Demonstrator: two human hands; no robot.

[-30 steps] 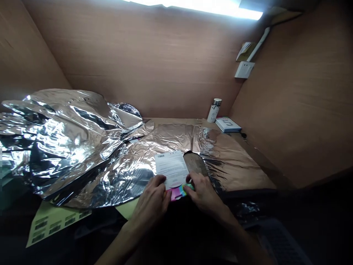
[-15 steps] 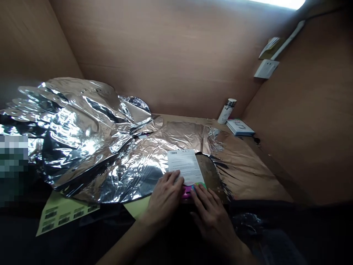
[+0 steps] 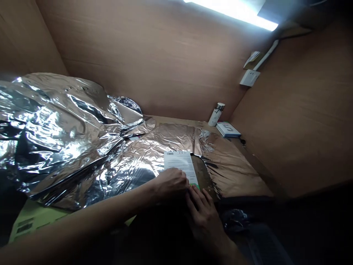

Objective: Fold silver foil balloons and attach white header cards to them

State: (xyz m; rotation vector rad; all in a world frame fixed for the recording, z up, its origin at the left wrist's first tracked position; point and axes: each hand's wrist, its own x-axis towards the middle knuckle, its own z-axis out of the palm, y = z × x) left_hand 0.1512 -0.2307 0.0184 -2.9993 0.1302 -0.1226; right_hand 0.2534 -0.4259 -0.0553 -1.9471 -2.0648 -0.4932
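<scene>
A white printed card (image 3: pixel 179 165) with a barcode along its top edge lies on crumpled foil, and its lower part is hidden by my hands. My left hand (image 3: pixel 171 184) curls over the card's lower left edge. My right hand (image 3: pixel 204 209) sits just below, its spread fingertips at the card's bottom edge. A thin green strip (image 3: pixel 196 187) of something colourful shows under the card, and the rest of that item is covered. To the right of the card, a dark wooden board (image 3: pixel 202 175) shows through a gap in the foil.
A large crumpled silver foil sheet (image 3: pixel 63 125) rises at the left, and copper-toned foil (image 3: pixel 228 169) covers the wooden desk. A bottle (image 3: pixel 216 115) and a booklet (image 3: pixel 228 130) stand at the back right. A barcode label sheet (image 3: pixel 23 226) lies lower left.
My left hand has moved across the card's lower part, now hiding the pink and colourful item. My right hand has dropped slightly lower. The camera view has swung a little.
</scene>
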